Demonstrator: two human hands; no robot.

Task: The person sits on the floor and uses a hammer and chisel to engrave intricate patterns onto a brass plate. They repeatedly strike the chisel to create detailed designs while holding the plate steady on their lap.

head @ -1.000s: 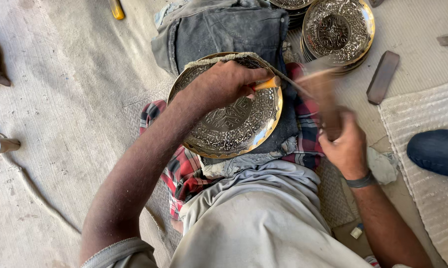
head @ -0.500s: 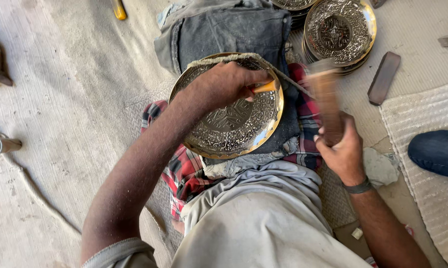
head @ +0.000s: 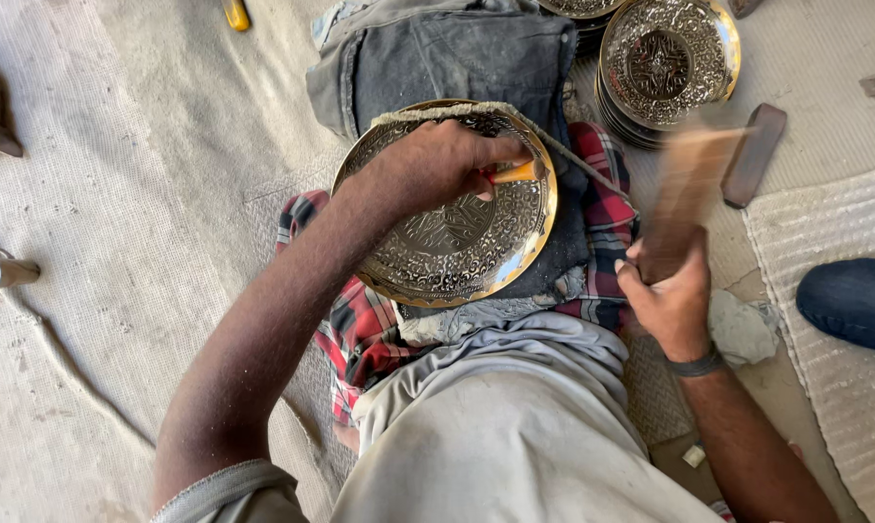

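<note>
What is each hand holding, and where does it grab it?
The left hand grips a small punch tool around its shaft, tip on the engraved brass plate. The right hand holds a blurred wooden mallet by its lower end.

soft, even daylight fills the view, bright without harsh shadows; only faint shade gathers under the left forearm and beside the engraved brass plate (head: 452, 218), whose gilt rim throws small glints along its lower right edge. the wooden mallet (head: 685, 199) in the right hand (head: 665, 300) is smeared by motion blur, while the left hand (head: 437, 165) and the stacked engraved plates (head: 665, 63) stay sharp. the woven floor mat (head: 98, 194) looks pale, slightly washed out, its weave bending at the corners.
</note>
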